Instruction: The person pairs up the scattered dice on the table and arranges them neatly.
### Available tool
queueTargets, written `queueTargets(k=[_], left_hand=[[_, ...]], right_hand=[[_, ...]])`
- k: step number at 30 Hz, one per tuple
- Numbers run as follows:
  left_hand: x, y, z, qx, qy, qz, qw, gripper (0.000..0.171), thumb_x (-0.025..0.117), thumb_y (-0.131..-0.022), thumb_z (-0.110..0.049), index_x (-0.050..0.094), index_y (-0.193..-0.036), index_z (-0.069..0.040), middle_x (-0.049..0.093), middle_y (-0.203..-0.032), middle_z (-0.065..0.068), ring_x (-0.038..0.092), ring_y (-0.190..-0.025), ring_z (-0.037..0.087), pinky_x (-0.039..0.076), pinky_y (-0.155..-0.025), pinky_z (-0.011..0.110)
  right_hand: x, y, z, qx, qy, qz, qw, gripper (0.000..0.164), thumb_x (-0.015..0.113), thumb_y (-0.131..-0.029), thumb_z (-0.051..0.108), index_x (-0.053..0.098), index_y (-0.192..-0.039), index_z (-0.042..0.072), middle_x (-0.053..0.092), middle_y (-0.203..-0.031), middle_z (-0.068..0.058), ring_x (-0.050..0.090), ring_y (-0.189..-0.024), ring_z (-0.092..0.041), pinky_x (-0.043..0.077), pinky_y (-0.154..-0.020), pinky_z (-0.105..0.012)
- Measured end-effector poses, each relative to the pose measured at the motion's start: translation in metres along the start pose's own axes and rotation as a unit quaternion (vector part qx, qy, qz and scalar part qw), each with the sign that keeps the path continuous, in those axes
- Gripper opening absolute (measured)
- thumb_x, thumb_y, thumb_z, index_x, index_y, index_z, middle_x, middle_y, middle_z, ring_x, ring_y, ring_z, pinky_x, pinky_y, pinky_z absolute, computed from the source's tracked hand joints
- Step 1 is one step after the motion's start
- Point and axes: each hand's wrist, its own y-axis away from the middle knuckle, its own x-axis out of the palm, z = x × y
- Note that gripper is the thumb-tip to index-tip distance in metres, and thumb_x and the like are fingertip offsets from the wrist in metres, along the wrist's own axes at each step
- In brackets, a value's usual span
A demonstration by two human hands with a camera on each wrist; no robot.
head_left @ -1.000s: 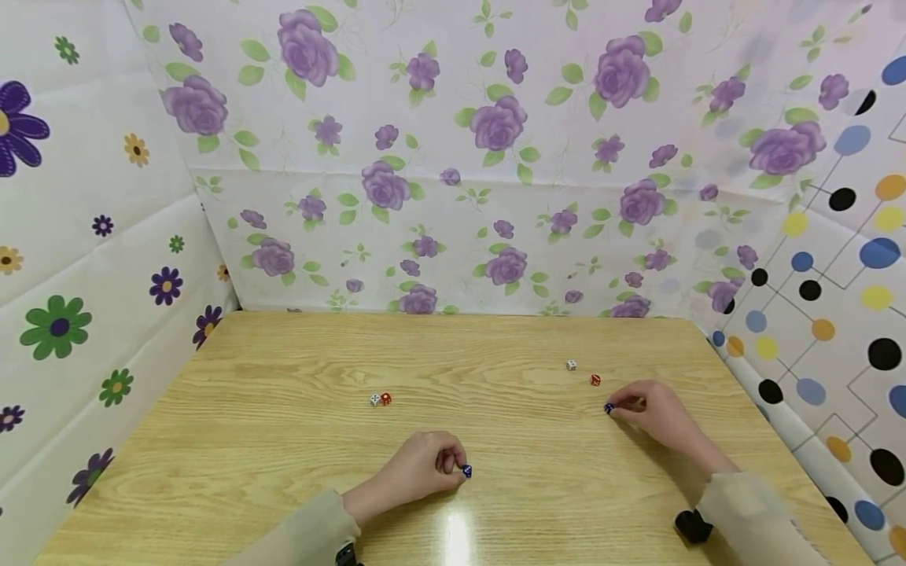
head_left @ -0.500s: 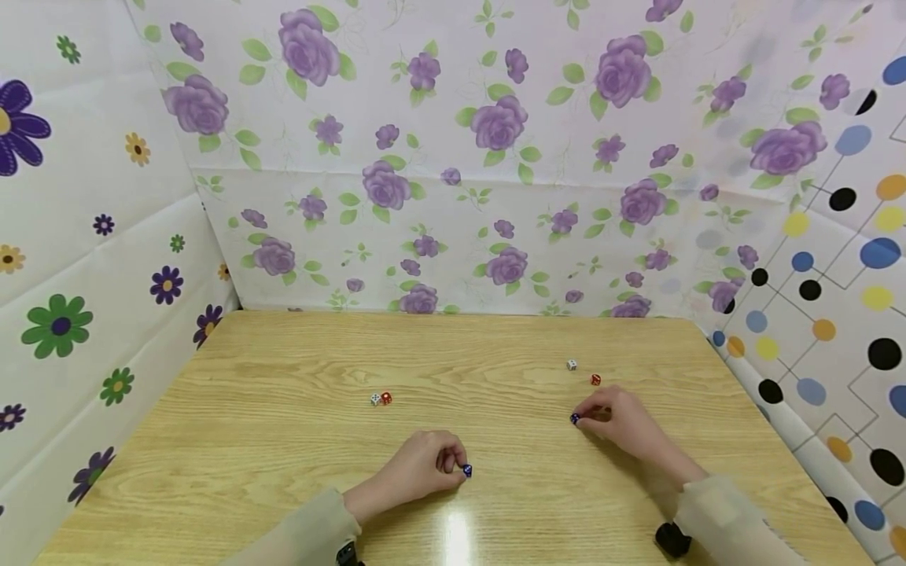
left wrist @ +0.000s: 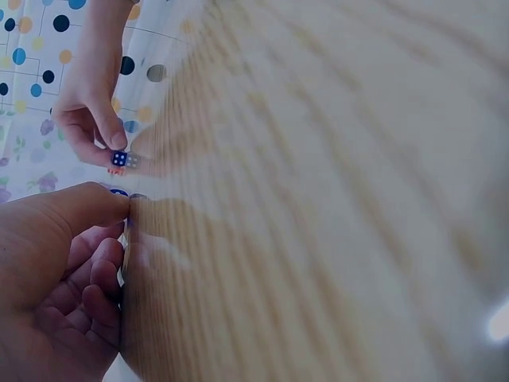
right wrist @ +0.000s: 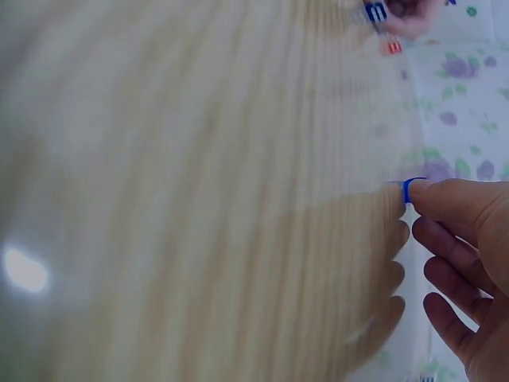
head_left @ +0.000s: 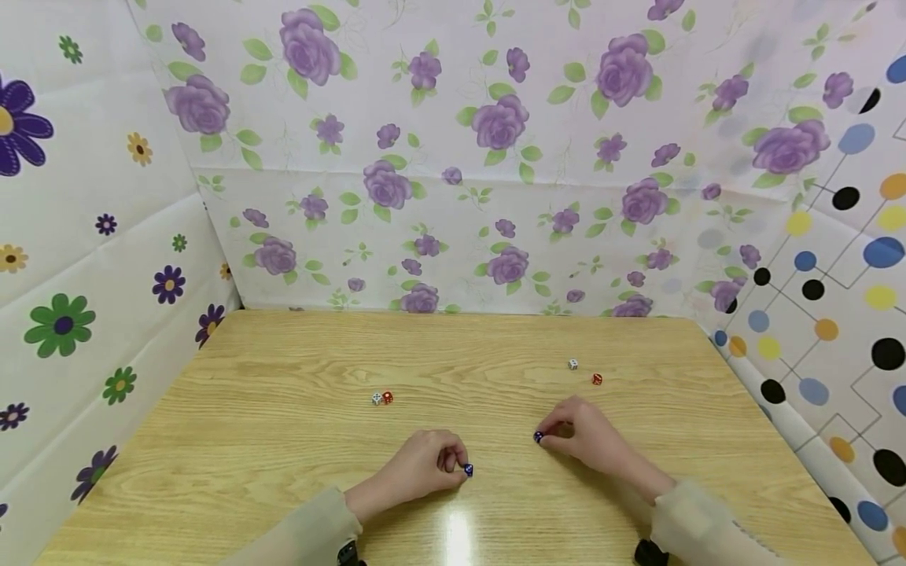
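My left hand [head_left: 425, 465] pinches a blue die [head_left: 469, 470] between thumb and fingertips, low over the middle front of the table. To its right, my right hand [head_left: 583, 435] holds a second blue die [head_left: 539, 436] in the same kind of pinch, at the tabletop. In the left wrist view this right-hand die [left wrist: 119, 159] shows white pips, while the left thumb covers most of the other. The right wrist view has only a blue sliver of the right-hand die [right wrist: 408, 190] beyond the thumb. A gap of bare wood separates the two dice.
Left of centre, a white die [head_left: 377, 399] and a red die [head_left: 387, 398] sit side by side. Farther right are another white die [head_left: 572, 365] and red die [head_left: 597, 379], spaced apart. Patterned cloth walls [head_left: 453, 236] border the wooden table [head_left: 283, 354] at back and sides.
My right hand has moved left and toward the front with its blue die, from near the right-hand red die to nearer my left hand. The left hand stays put.
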Motion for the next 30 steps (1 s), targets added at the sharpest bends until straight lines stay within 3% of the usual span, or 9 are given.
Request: queueTargets(k=[11, 21, 30], left_hand=[[-0.001, -0.001, -0.001, -0.015, 0.002, 0.006, 0.9999, 0.010, 0.078, -0.083, -0.014, 0.067, -0.083, -0.015, 0.057, -0.070, -0.007, 0.045, -0.061, -0.003, 0.042, -0.059, 0.014], [0.000, -0.002, 0.000, -0.017, 0.006, 0.006, 0.9998, 0.011, 0.078, -0.082, -0.014, 0.067, -0.082, -0.015, 0.057, -0.069, -0.008, 0.046, -0.061, -0.003, 0.042, -0.058, 0.014], [0.000, -0.001, 0.001, -0.011, 0.014, 0.003, 0.9998, 0.012, 0.079, -0.081, -0.010, 0.067, -0.082, -0.012, 0.058, -0.068, -0.004, 0.046, -0.061, -0.003, 0.041, -0.057, 0.014]], right_hand=[[0.018, 0.001, 0.026, -0.006, -0.046, 0.021, 0.999, 0.011, 0.080, -0.082, 0.023, 0.077, -0.089, 0.030, 0.066, -0.085, 0.018, 0.053, -0.084, -0.004, 0.046, -0.073, -0.021], [0.032, 0.001, 0.044, -0.031, -0.067, 0.021, 0.997, 0.010, 0.081, -0.081, 0.024, 0.076, -0.088, 0.030, 0.067, -0.084, 0.019, 0.052, -0.083, -0.005, 0.042, -0.072, -0.020], [0.043, -0.003, 0.059, -0.026, -0.084, 0.029, 0.996, 0.008, 0.081, -0.081, 0.025, 0.077, -0.088, 0.028, 0.068, -0.084, 0.018, 0.052, -0.082, -0.004, 0.043, -0.073, -0.020]])
